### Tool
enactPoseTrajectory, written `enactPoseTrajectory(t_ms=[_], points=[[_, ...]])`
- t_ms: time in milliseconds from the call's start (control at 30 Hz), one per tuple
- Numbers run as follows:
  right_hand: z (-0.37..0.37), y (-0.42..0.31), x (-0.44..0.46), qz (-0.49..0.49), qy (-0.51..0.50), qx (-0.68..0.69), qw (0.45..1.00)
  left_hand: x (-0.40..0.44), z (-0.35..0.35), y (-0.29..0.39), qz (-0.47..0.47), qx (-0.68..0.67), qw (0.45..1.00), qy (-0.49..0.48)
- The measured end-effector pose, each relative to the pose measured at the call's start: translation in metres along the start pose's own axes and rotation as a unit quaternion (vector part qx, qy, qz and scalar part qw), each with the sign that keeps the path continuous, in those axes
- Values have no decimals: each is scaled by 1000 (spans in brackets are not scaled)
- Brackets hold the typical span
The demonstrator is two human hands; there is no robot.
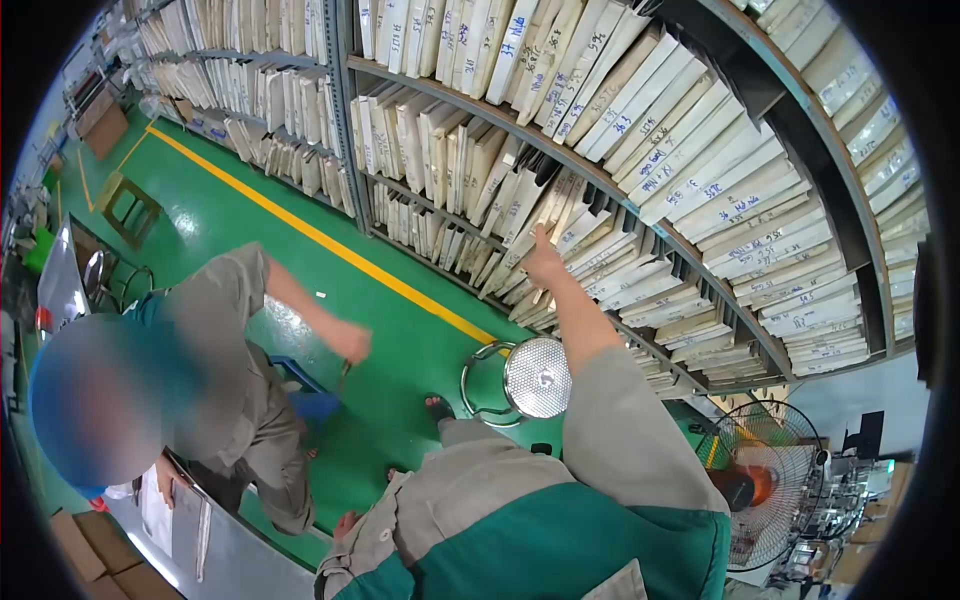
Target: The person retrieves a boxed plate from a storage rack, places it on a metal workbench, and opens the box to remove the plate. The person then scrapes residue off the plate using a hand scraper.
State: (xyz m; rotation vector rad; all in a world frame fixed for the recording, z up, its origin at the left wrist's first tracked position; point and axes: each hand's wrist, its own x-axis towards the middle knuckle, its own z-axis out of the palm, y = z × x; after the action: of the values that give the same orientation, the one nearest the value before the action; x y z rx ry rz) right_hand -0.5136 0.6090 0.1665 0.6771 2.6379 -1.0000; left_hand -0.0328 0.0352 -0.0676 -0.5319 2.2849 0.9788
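Observation:
My right hand [545, 262] reaches out to the lower shelves with its index finger stretched toward a row of pale, slim files [500, 205]. I see nothing held in it, and whether the fingertip touches a file I cannot tell. Handwriting in blue and black marks the spines of the files on the shelf above [620, 110]. A small patch of skin at the left edge of my shirt seems to be my left hand [345, 523]; its fingers are mostly hidden by my clothing.
A round metal stool [538, 378] stands by the shelving. A co-worker [240, 380] is at my left, with one hand over a metal table [240, 560]. A standing fan [760, 485] is at right. A yellow line [300, 212] crosses the green floor near a plastic stool [127, 208].

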Motion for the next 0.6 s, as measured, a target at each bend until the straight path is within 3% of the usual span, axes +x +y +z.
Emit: enactPoseTrajectory(t_ms=[100,167,300,333,433,533,600], points=[[-7,1,1,14,-37,-140,989,2,4,-6,11,28,999,-9],[-2,18,7,-60,11,-166,984,9,6,-1,19,47,999,-15],[-19,-8,-20,20,-70,-153,986,6,13,-20,38,73,996,-18],[-10,11,-10,-27,-35,-169,985,10,18,-21,43,77,996,-17],[3,31,1,-39,-1,-180,983,11,22,-34,61,93,994,-13],[10,50,11,-30,-102,-271,957,12,24,-46,83,110,990,-6],[15,53,4,-2,-105,-248,963,11,30,-49,95,122,988,-1]])
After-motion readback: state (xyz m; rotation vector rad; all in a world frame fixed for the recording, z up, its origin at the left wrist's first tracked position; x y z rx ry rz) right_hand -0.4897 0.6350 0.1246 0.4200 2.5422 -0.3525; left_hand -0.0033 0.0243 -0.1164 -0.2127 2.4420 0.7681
